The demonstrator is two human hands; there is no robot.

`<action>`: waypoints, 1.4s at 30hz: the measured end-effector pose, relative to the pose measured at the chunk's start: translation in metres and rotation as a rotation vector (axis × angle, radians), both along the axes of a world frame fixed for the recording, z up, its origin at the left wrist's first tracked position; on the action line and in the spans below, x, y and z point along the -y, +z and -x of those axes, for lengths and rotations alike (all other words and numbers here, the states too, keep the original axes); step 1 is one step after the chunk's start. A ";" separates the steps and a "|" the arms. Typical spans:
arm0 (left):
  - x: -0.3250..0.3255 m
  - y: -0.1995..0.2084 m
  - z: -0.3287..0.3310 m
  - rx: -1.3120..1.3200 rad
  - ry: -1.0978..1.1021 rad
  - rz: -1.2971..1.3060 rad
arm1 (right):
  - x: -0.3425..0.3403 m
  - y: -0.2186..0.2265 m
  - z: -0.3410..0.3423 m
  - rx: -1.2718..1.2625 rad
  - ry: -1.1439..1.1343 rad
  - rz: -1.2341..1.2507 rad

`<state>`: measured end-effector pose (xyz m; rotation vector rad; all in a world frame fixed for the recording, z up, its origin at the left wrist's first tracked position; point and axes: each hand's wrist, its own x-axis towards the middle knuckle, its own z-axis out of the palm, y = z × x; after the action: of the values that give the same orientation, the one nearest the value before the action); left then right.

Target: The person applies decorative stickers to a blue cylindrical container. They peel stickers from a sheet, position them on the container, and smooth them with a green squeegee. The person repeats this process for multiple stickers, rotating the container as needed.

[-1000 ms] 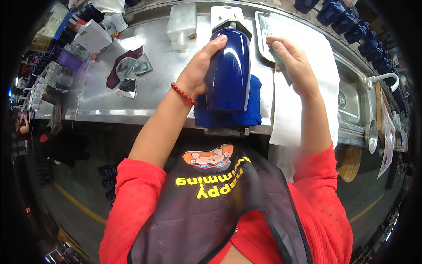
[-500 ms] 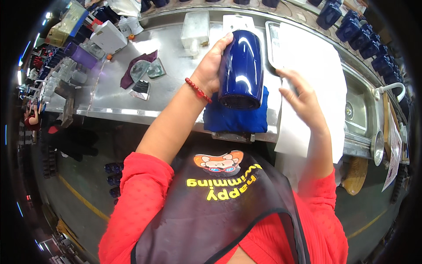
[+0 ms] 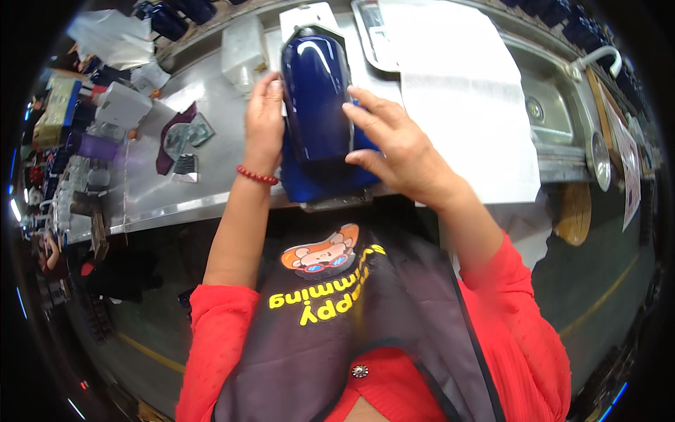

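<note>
A glossy dark blue jar is in front of me, its angular rim pointing away. Its near end is over a folded blue cloth at the counter's front edge. My left hand, with a red bead bracelet at the wrist, is closed along the jar's left side; its fingertips are partly hidden. On the other side my right hand has its fingers stretched and apart, the tips at the jar's right edge. Whether they press on it is hard to tell.
White paper covers the counter at right, beside a sink with a tap. A metal tray and a clear block-shaped container stand behind. Purple cloth and small pieces lie left. More blue jars stand farther back.
The jar has turned, so its rim end now shows at the far side, and it sits lower over the cloth. My right hand has moved in from the paper to the jar's right side.
</note>
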<state>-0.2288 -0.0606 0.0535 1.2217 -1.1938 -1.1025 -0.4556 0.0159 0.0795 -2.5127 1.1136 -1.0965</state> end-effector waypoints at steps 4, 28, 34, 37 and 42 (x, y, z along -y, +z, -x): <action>-0.050 0.029 0.007 0.516 -0.090 0.588 | -0.021 0.019 0.060 -0.012 -0.162 -0.073; -0.124 -0.004 0.139 -0.390 -0.685 -0.572 | -0.086 -0.015 0.154 -0.149 -0.356 -0.084; -0.123 -0.006 0.143 -0.378 -0.639 -0.551 | -0.085 -0.014 0.155 -0.160 -0.309 -0.124; -0.129 -0.006 0.147 -0.218 -0.635 -0.482 | -0.084 -0.016 0.155 -0.182 -0.296 -0.131; -0.126 -0.013 0.152 -0.302 -0.623 -0.630 | -0.084 -0.019 0.157 -0.192 -0.258 -0.157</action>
<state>-0.3806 0.0651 0.0404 1.0862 -1.0415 -2.1674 -0.6125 0.0997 0.0602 -2.4397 1.5473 -0.7954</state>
